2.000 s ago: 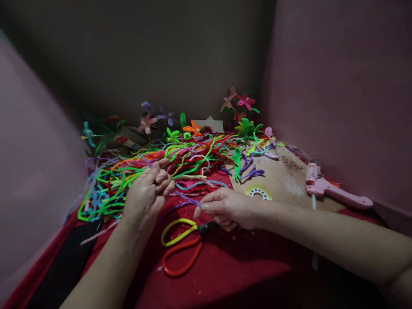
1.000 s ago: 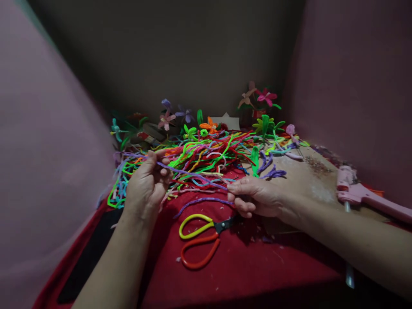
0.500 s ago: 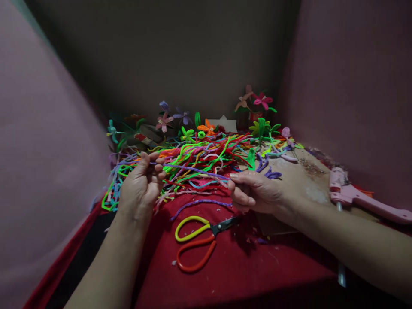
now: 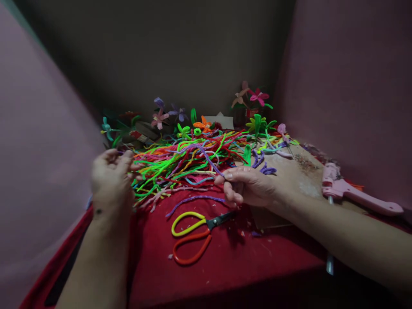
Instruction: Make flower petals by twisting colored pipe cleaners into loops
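A purple pipe cleaner [image 4: 207, 158] is pinched at one end by my right hand [image 4: 244, 184], its free part arching up and left over the pile. At the left end of that pile of many-coloured pipe cleaners [image 4: 180, 165], my left hand [image 4: 112, 180] is closed with curled fingers. A bit of purple shows at its fingertips, but what they hold is mostly hidden. Another purple pipe cleaner [image 4: 193, 198] lies on the red cloth [image 4: 231, 266] below the pile. Scissors [image 4: 196, 236] with one yellow and one red handle rest near it, blades toward my right hand.
A pink glue gun [image 4: 357, 193] lies at the right by a brown board [image 4: 283, 176]. Small purple looped pieces [image 4: 267, 169] sit on the board. Pipe-cleaner flowers [image 4: 202, 124] stand along the back. Pink walls [image 4: 347, 86] close in both sides.
My left hand has let go of the purple pipe cleaner's other end and moved left, turning over at the pile. The strand, stretched straight before, now arches from my right hand. The view shifted slightly.
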Demonstrator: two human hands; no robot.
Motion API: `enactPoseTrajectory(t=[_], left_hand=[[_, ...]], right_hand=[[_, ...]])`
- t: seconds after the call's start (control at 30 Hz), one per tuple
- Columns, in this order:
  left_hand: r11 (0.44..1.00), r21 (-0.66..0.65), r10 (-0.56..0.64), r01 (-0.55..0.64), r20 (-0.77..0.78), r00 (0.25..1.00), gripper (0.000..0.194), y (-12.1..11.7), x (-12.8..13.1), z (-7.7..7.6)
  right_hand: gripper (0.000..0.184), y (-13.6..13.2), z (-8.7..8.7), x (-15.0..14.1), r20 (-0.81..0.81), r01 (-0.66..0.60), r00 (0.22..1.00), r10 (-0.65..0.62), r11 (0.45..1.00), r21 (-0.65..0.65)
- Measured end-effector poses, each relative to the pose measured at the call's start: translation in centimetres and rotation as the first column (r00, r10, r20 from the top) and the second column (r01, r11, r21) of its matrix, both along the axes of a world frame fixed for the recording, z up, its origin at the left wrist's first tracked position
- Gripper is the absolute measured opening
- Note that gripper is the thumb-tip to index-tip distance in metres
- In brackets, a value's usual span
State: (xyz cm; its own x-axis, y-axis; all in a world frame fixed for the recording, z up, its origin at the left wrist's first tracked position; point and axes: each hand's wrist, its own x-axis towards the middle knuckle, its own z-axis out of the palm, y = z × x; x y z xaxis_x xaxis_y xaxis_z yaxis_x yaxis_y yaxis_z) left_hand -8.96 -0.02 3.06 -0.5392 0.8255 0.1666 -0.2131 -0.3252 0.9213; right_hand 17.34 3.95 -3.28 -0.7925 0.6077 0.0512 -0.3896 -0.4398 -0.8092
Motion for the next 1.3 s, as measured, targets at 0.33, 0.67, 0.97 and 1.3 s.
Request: enactPoseTrajectory(t=[0.33, 0.67, 0.97, 1.3], left_hand=[[0.804, -0.578, -0.539, 0.14, -0.808, -0.238, 0.023, -7.7, 5.9, -5.9], [0.8, -0.601, -0.553, -0.002, -0.735, -0.391, 0.032, -8.3, 5.2, -6.1], [0.908, -0.417, -0.403, -0.031, -0.853, -0.333, 0.037, -10.1, 1.9, -5.9], [0.992, -0.031, -0.089, -0.123, -0.859, -0.504, 0.046, -8.9, 4.9, -2.5]], right_hand=[[0.011, 0.1, -0.3, -0.2, 0.069, -0.013, 0.998, 0.012, 1.0, 0.027], [0.01, 0.3, 0.4, -0.2, 0.132, 0.17, 0.976, -0.172, 0.985, 0.022], [0.015, 0.2, 0.4, -0.1, 0.192, 0.159, 0.965, -0.177, 0.981, 0.107], [0.012, -0.3, 0.5, -0.3, 0.154, 0.131, 0.976, -0.154, 0.98, 0.152]])
